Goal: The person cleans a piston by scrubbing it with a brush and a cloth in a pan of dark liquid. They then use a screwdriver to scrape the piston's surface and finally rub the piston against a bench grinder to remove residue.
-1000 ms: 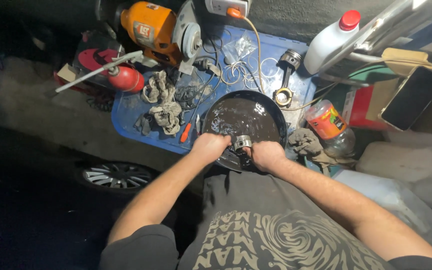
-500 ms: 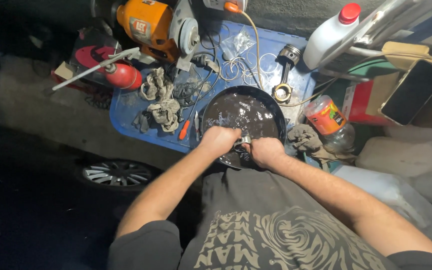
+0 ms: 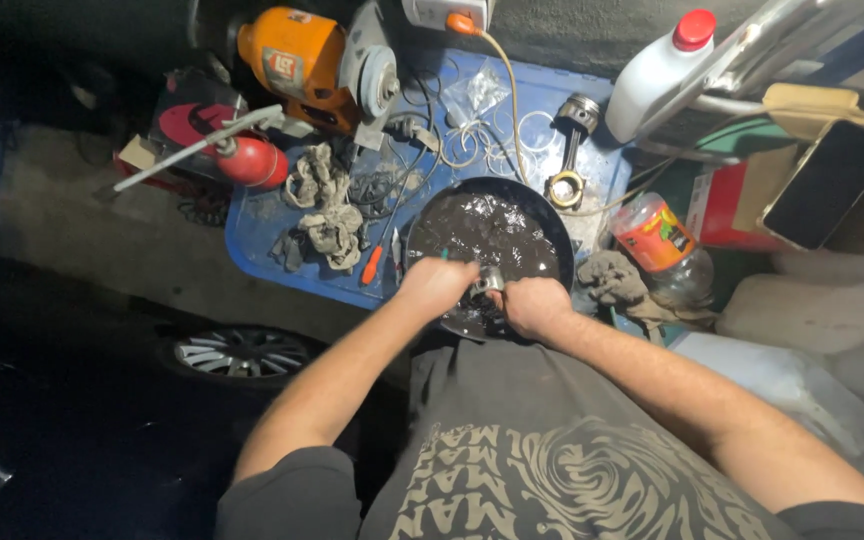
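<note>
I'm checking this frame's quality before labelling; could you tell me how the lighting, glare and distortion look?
Head view: light falls on the blue table and both forearms, the left side sinks into near-black; wet glare speckles the dark basin; wide-angle bending stretches the edges; the small metal part between left hand and right hand looks soft.

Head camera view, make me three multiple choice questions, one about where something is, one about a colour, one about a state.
1. Where does the piston with its connecting rod lie?
A. on the blue tray, beyond the black pan
B. inside the pan
C. on the floor

2. What colour is the cap of the white jug?
A. green
B. red
C. black

3. What do the left hand and right hand hold?
A. nothing
B. a rag
C. a small metal part over the pan

Answers: 1 A, it rests past the pan's far rim. 2 B, the cap shows red. 3 C, both hands close on it.
</note>
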